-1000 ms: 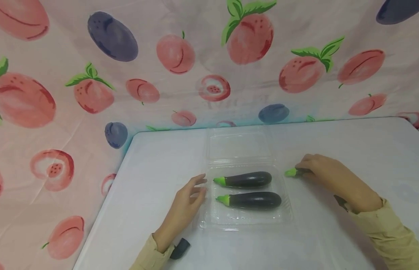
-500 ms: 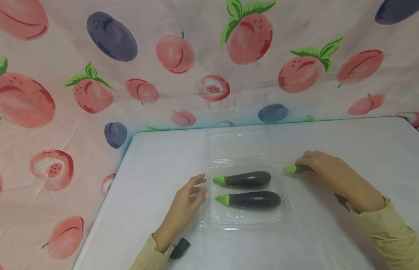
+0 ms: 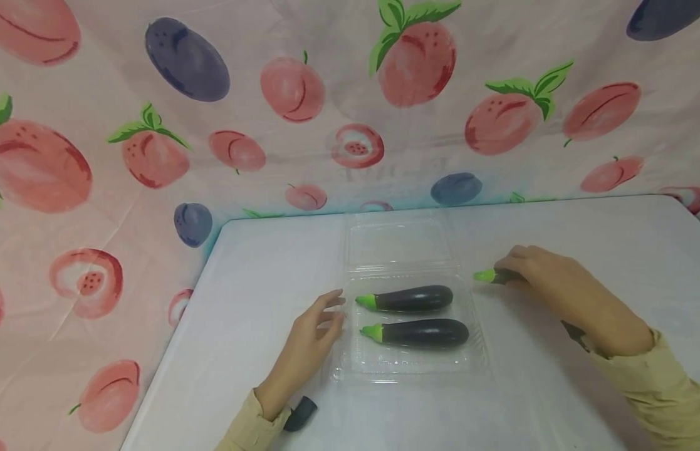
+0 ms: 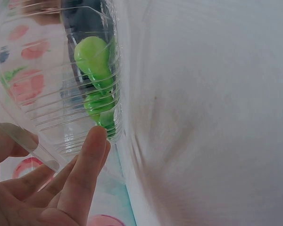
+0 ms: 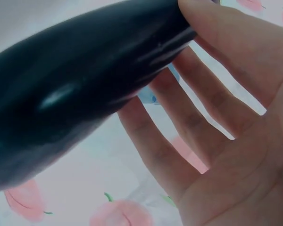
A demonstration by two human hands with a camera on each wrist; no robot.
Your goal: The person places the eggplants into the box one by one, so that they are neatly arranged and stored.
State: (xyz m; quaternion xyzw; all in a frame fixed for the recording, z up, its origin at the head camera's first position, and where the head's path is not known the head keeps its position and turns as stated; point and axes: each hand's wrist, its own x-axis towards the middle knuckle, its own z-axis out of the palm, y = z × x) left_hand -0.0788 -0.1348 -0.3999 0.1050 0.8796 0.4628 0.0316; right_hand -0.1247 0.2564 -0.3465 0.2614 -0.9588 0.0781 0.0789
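Observation:
In the head view, my right hand [image 3: 564, 294] grips an eggplant [image 3: 504, 275] and holds it to the right of a clear plastic clamshell container [image 3: 406, 376]. Its green stem end points left; the hand covers most of the body. The right wrist view shows the dark, glossy eggplant [image 5: 85, 80] between thumb and fingertips. Two more eggplants, a far one [image 3: 417, 299] and a near one [image 3: 425, 333], lie side by side in the container, stems to the left. My left hand [image 3: 307, 338] rests at the container's left edge, its fingers [image 4: 87, 174] extended against the ribbed wall.
The container's open lid [image 3: 403, 244] lies flat behind its base. Underneath is a white table [image 3: 586, 232]. A fruit-print cloth [image 3: 242, 81] hangs behind the table and along its left side. Dark straps show at both wrists.
My right hand has moved slightly away from me, toward the back of the table, with its eggplant. The left hand and the two eggplants in the container have stayed put.

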